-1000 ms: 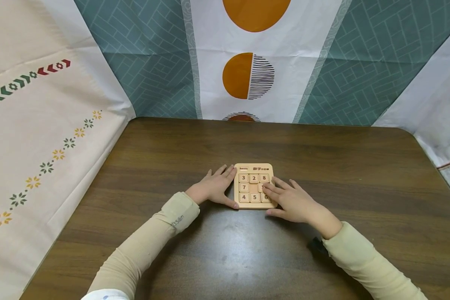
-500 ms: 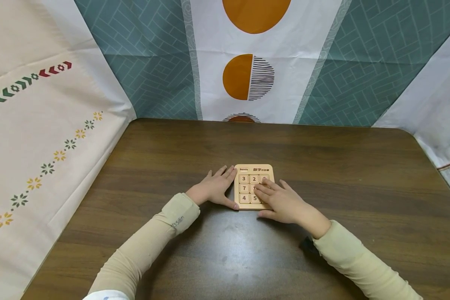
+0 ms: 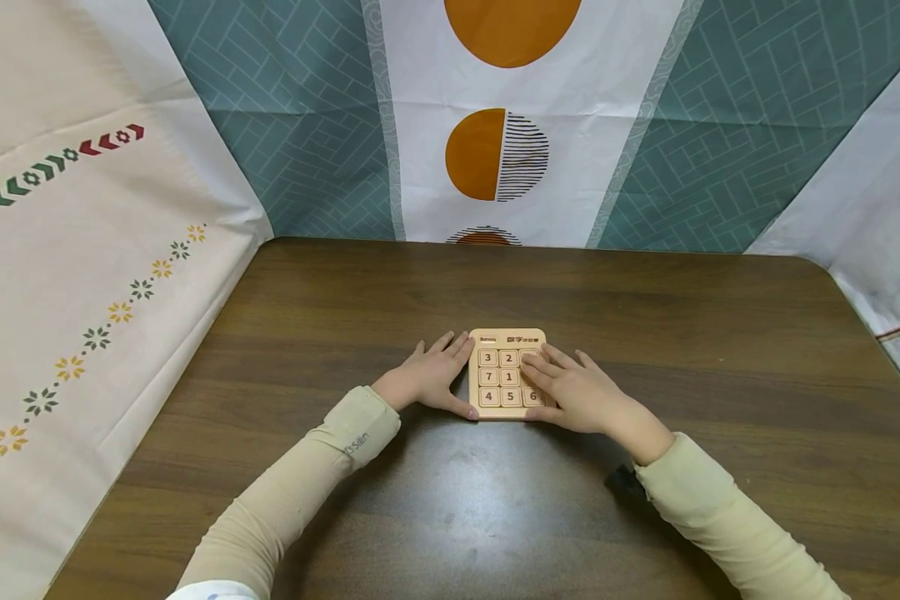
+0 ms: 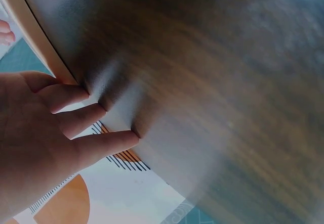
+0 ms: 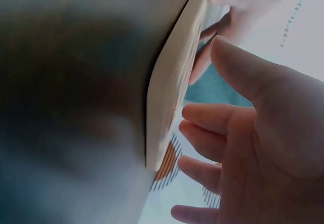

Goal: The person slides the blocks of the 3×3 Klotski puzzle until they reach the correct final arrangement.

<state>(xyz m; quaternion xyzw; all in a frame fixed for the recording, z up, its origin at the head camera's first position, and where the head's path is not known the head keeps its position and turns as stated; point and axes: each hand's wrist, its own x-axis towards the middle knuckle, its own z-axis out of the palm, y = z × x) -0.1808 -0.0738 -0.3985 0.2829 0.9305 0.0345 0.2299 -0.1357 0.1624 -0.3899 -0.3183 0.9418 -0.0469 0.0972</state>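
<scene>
A wooden number slide puzzle (image 3: 525, 339) lies flat on the table. Its left and middle columns read 3, 2, then 7, 1, then 4, 5. At bottom right a 6 tile (image 3: 533, 397) shows. The upper right tile is mostly hidden by fingers, and the middle right slot is covered. My left hand (image 3: 431, 375) rests along the puzzle's left edge, fingers spread and thumb at the near left corner. My right hand (image 3: 581, 392) reaches over the right side, its relaxed fingers at the right column. In the right wrist view the puzzle (image 5: 169, 82) appears edge-on beside those fingers.
The brown wooden table (image 3: 345, 292) surrounds the puzzle. A patterned cloth (image 3: 307, 125) hangs behind its far edge, and a white embroidered cloth (image 3: 67, 275) borders its left side. A small dark object (image 3: 625, 482) sits under the right wrist.
The 1 tile has slid left from the middle right slot to the centre. My right hand moved left with it, then back right over the right column. My left hand stays put.
</scene>
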